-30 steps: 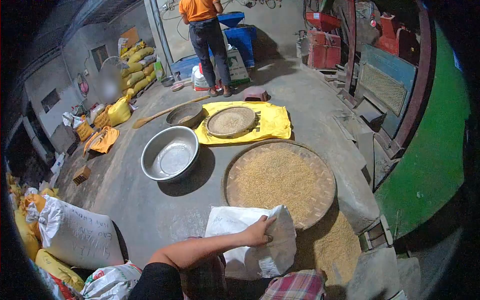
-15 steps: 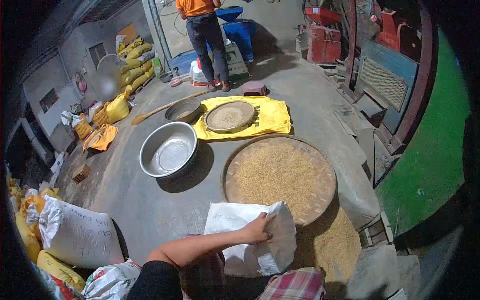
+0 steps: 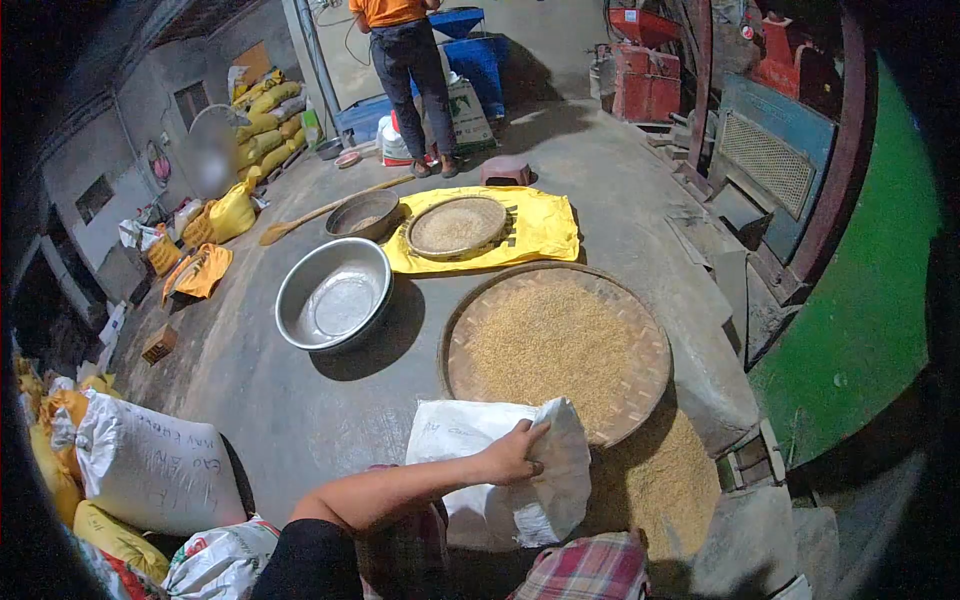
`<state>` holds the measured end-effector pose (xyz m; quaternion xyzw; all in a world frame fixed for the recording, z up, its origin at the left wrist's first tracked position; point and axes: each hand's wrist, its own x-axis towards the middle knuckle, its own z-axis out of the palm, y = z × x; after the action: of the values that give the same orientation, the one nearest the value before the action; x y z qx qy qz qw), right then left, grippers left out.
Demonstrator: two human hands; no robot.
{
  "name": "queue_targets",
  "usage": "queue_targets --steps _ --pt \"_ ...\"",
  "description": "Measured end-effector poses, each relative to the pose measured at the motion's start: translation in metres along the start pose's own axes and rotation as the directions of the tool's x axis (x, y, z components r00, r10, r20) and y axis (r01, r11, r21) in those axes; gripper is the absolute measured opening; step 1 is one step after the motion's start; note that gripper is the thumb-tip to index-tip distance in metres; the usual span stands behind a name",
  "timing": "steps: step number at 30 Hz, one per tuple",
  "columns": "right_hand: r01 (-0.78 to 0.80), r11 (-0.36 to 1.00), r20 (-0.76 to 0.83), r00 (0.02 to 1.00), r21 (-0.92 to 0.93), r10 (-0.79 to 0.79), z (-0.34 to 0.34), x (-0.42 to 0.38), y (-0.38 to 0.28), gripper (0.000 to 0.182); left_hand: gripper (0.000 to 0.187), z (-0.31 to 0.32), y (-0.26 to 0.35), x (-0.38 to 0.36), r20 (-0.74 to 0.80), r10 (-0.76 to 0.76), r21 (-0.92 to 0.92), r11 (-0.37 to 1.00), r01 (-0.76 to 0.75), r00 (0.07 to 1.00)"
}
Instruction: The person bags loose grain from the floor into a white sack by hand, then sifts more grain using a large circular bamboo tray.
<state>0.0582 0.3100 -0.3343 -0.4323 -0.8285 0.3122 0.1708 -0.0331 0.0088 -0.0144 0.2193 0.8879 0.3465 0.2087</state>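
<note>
So the left hand [image 3: 512, 457] is the one that matters here. It comes in from the bottom left, forearm [image 3: 410, 495] slanting up to the right across the white sack [image 3: 490, 518], and the fingers look clamped on a fold near the sack's right-hand edge. No idea what the right hand is up to tbh, it's not visible, so I can't say if it's free, tucked behind the sack or holding something, or whether the two hands are together or apart. The sack is low and a bit right of centre, right above the plaid-covered knees [image 3: 590, 572], wider across the frame than it is tall, but it's creased enough that I wouldn't swear to its real long axis. The big round woven tray [image 3: 652, 380] sits just beyond it, up and to the right of the hand, with grain [image 3: 550, 330] heaped on it. The sack's top right corner overlaps the tray's near rim in this view, can't tell if they actually touch. Loose grain [image 3: 672, 480] is on the floor just right of the sack, so the gripped edge is the side nearer to it. Metal basin [image 3: 335, 300] is well off to the upper left.
</note>
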Motion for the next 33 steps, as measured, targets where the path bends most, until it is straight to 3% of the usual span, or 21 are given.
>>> queue_targets --steps 33 --pt "-0.015 1.0 0.003 1.0 -0.001 0.015 -0.001 0.0011 -0.0012 0.027 0.076 -0.0026 0.0026 -0.0006 0.027 -0.022 0.007 1.0 0.022 0.999"
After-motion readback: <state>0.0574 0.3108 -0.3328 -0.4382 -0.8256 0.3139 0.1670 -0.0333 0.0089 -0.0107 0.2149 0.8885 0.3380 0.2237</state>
